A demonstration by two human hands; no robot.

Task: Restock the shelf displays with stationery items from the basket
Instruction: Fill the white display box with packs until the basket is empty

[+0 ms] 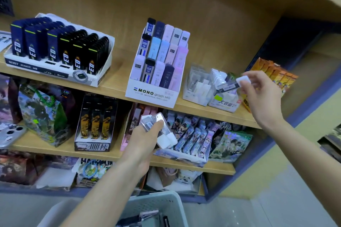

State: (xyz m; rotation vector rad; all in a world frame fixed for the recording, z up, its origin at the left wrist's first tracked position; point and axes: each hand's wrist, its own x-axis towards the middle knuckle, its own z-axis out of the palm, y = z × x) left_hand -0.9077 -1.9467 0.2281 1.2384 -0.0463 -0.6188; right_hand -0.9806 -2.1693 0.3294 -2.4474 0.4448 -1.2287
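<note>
Right hand (258, 90) pinches one lead case (227, 86) above the clear tray (227, 106) right of the MONO display (151, 94); left hand (144, 142), below it, clasps spares (168, 140), seemingly as ready stock.

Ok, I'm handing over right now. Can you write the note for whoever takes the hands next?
Left hand: grips a bunch of lead cases, in front of the lower displays.
Right hand: pinches one case by its white cap, tilted over the clear box, right of the MONO box.
Done: clear box partly stocked.
Left: seat this case, then the bunch; basket below holds more items.
</note>
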